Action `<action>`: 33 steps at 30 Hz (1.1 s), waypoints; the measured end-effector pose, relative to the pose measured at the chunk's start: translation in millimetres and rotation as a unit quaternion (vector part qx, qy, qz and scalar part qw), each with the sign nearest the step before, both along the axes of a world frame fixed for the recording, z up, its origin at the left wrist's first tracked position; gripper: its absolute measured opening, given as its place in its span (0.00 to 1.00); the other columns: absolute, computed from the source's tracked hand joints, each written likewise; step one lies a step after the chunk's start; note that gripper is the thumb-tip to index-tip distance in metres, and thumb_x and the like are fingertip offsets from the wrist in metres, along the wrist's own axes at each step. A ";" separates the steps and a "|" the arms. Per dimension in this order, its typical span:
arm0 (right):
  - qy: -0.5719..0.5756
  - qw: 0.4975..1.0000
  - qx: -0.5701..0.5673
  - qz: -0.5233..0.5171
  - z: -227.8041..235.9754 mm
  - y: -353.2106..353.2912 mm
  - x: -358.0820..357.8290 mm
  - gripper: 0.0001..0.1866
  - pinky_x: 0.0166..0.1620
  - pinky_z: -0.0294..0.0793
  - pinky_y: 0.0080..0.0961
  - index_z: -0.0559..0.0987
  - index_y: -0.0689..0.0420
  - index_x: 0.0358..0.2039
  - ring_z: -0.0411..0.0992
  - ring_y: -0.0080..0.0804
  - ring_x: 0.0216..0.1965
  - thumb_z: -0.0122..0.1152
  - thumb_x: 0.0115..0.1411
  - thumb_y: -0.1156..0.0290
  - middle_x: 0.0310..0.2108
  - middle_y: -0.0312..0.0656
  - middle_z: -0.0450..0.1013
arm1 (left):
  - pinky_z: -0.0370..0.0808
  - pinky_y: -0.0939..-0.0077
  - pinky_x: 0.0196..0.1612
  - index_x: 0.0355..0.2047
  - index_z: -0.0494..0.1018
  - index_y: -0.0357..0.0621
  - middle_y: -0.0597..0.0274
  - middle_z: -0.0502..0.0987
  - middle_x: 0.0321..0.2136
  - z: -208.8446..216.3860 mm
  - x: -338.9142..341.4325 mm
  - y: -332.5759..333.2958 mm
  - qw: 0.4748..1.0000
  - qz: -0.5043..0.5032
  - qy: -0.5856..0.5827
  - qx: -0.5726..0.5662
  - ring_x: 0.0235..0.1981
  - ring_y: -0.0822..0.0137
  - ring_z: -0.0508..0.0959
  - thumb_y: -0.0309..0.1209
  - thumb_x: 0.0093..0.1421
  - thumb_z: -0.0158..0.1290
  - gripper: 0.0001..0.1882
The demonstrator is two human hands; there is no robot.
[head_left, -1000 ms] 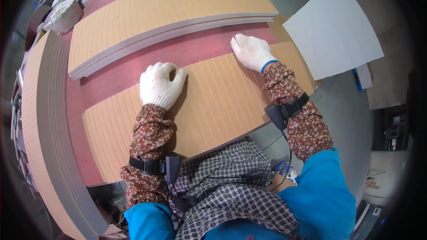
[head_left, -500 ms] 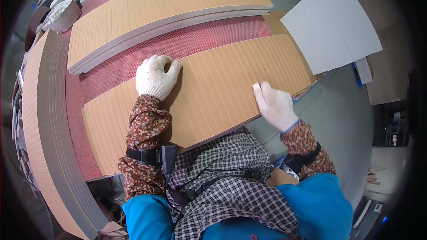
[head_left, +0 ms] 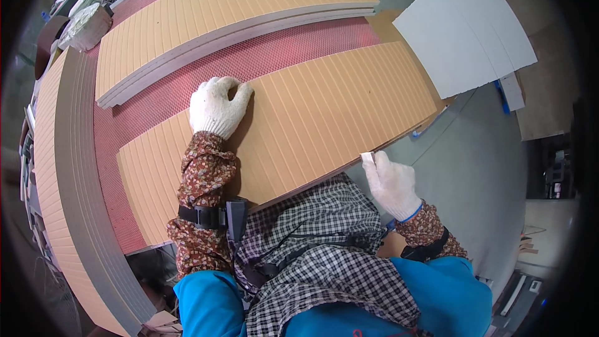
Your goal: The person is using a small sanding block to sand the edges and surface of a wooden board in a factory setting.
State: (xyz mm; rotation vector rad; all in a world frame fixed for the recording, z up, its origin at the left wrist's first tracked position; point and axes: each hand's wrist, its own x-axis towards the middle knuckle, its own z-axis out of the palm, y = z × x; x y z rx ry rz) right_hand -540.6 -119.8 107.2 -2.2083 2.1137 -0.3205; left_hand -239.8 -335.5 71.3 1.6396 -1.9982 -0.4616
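Note:
A long tan board with parallel grooves lies in front of me. My left hand, in a white knit glove, rests on it with bent fingers curled over the far edge; the fingertips are hidden. At the near edge, right of the middle, is my right hand, also gloved. It is closed, pinching a small flat white piece between thumb and fingers. That piece sits at the board's edge; whether it touches cannot be made out.
Beyond a strip of red textured mat lies a stack of grooved boards. Another stack stands on the left. A white sheet sticks out at the far right, and a wrapped white roll sits at the far left.
My right hand has moved toward me with the white piece, from over the board's surface to its near edge. My left hand has stayed in place.

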 end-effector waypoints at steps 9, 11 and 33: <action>0.059 0.997 0.005 0.049 4.8 -26.4 2.7 0.12 0.20 0.72 0.42 0.75 0.57 0.36 0.76 0.45 0.16 0.55 0.74 0.62 0.15 0.45 0.74 | 0.77 0.57 0.55 0.39 0.86 0.42 0.52 0.85 0.39 3.8 1.1 -0.4 1.000 0.002 -0.011 0.014 0.46 0.51 0.82 0.48 0.63 0.59 0.21; 0.053 0.997 0.062 0.008 7.7 -50.9 4.1 0.15 0.21 0.74 0.42 0.76 0.57 0.35 0.78 0.45 0.18 0.52 0.76 0.60 0.17 0.47 0.75 | 0.77 0.57 0.55 0.39 0.86 0.42 0.53 0.85 0.39 3.5 -2.0 -1.1 1.000 -0.002 -0.008 0.015 0.46 0.52 0.82 0.48 0.63 0.60 0.20; 0.077 0.995 0.055 -0.001 -4.2 -221.6 27.3 0.21 0.41 0.80 0.58 0.79 0.58 0.41 0.82 0.59 0.36 0.44 0.76 0.54 0.30 0.59 0.82 | 0.78 0.55 0.51 0.37 0.86 0.42 0.50 0.84 0.36 0.9 1.6 -1.6 1.000 -0.011 -0.003 0.002 0.42 0.50 0.82 0.46 0.63 0.59 0.19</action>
